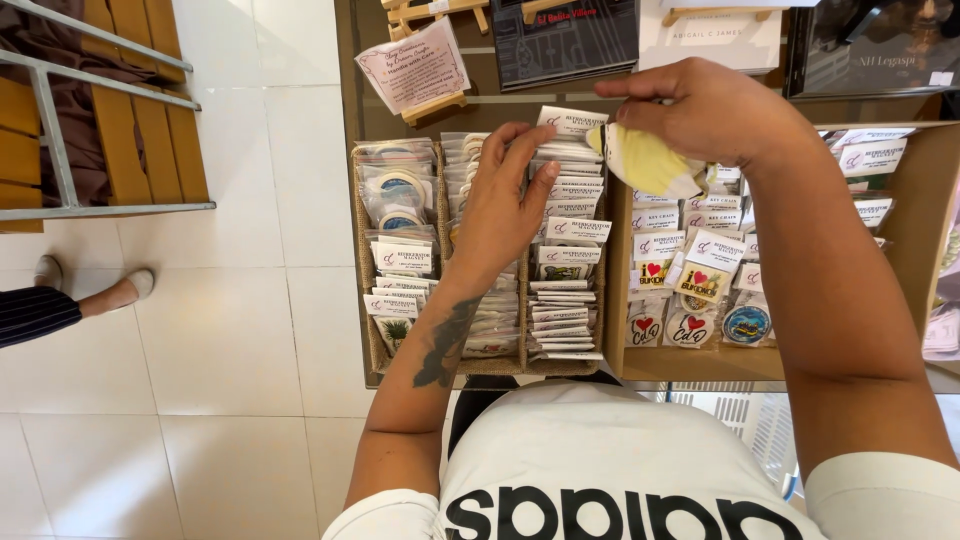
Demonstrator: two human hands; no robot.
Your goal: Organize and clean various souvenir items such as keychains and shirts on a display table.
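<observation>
left hand (497, 205): grip open on magnet packets (566, 250) | right hand (705, 110): grip pinching one yellow packet (645, 160) | trays: three

1. A dark brown tabletop (345, 90) carries the display; its left edge borders a white tiled floor (220, 340).
2. Near the left edge sits a woven burlap tray (358, 215) with three compartments, filled with upright rows of clear-wrapped magnets with white header cards (565, 250).
3. Just to its right, touching it, stands a shallow tan cardboard box (925, 215) holding more packaged magnets, some round, some with red hearts.
4. Along the far edge stand a pink sign card on a small wooden easel (415, 68), a black printed board (565, 40), a white card (712, 38) and a dark framed board (870, 45).
</observation>
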